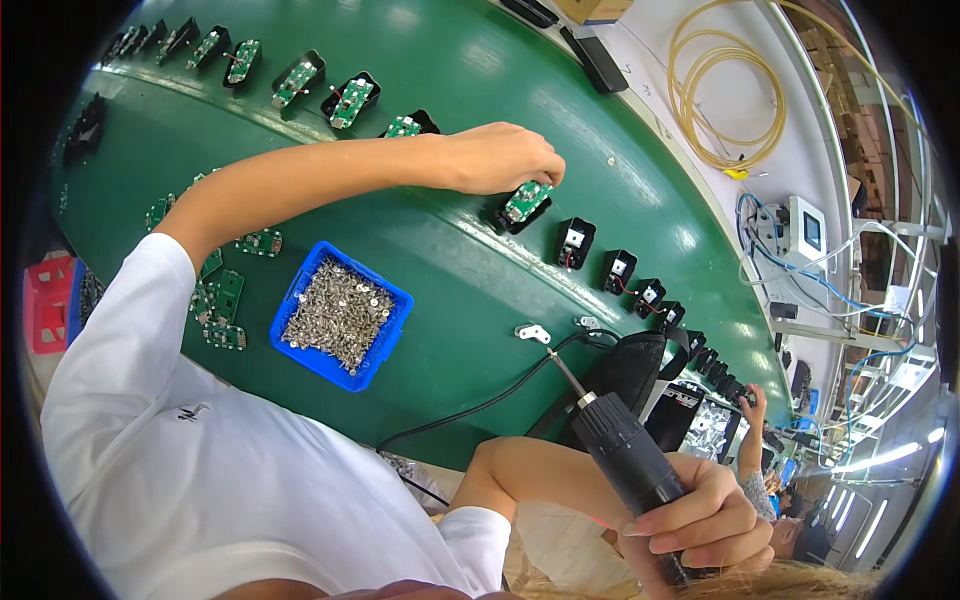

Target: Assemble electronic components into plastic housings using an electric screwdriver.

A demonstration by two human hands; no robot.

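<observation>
My left hand [505, 158] reaches across the green bench, its fingers curled down at the upper end of a green circuit board [525, 203]. That board sits in a small black housing [538, 216]; the fingertips are partly hidden behind the hand. In my right hand [708, 525], near the lower right, is a black electric screwdriver [628, 450], with the fingers wrapped round its body. Its long metal bit [568, 376] points up and left, close to a small white plastic part [533, 333] lying on the bench.
A blue tray [398, 325] of small metal screws stands before me, with loose circuit boards [228, 295] to its left. Black housings [572, 242] line the bench in a row. A black cable [470, 400] crosses it. Another person's hand [754, 408] is at the right.
</observation>
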